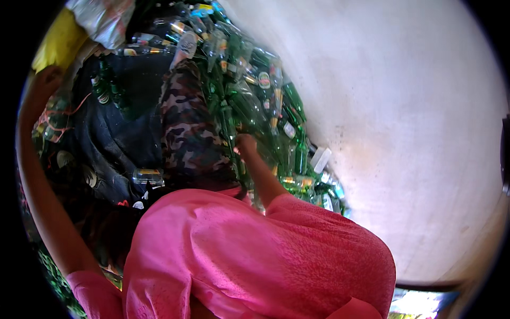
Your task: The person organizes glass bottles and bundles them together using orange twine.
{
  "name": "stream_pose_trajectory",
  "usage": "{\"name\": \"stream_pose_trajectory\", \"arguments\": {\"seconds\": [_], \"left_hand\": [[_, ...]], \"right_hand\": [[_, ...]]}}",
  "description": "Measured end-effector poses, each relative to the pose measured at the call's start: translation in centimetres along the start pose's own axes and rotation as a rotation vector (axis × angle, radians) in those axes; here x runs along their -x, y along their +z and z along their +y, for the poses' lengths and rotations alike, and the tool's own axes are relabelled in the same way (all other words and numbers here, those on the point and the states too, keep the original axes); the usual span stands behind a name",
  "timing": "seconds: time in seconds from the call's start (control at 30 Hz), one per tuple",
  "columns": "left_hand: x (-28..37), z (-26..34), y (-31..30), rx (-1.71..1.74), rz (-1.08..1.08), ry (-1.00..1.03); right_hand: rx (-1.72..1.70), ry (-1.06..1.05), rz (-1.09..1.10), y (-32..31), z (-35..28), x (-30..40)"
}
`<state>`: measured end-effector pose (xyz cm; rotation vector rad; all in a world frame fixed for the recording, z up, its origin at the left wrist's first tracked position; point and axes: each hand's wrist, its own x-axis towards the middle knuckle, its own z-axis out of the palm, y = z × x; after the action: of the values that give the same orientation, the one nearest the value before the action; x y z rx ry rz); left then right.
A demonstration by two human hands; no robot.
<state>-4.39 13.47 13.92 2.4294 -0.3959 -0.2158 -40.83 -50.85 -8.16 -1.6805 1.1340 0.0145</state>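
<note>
At the far left, my left hand [48, 77] has its fingers curled at the lower edge of some yellow material [59, 40], perhaps a sack. A whitish plastic sack [104, 20] adjoins that material. My right hand [246, 146] is closed by the narrow neck of a green glass bottle [228, 119], right of my leg in camouflage trousers [187, 119]; the fingertips are partly hidden. Several green bottles [106, 85] are bunched over a dark cloth [131, 119]. What touches their upper ends is too dim to tell.
A heap of green and clear glass bottles [243, 95] lies along my right side, against a pale wall [382, 119]. Near my lap, a clear bottle or jar [147, 176] rests on the cloth. Pink string [69, 113] crosses more bottles at the left.
</note>
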Motion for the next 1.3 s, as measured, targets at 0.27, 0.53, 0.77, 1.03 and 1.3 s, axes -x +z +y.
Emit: {"name": "stream_pose_trajectory", "arguments": {"seconds": [0.27,0.53,0.77,1.03,1.3], "left_hand": [[0.4,-7.5,-2.4,-0.014,0.053,0.077],[5.6,-5.6,4.6,-0.089,-0.473,-0.266],[6.8,-4.9,6.3,0.078,-0.222,-0.072],[7.7,-4.6,5.4,-0.025,-0.433,-0.255],[6.9,-1.4,5.9,-0.042,-0.392,-0.200]], "right_hand": [[0.025,0.240,0.055,-0.2,13.8,2.5],[-0.110,0.365,-0.073,-0.2,15.4,1.6],[-0.071,0.394,-0.201,3.5,18.2,0.3],[0.375,0.221,-0.054,5.3,13.9,-1.6],[0.204,0.024,0.256,4.1,13.6,-7.8]]}}
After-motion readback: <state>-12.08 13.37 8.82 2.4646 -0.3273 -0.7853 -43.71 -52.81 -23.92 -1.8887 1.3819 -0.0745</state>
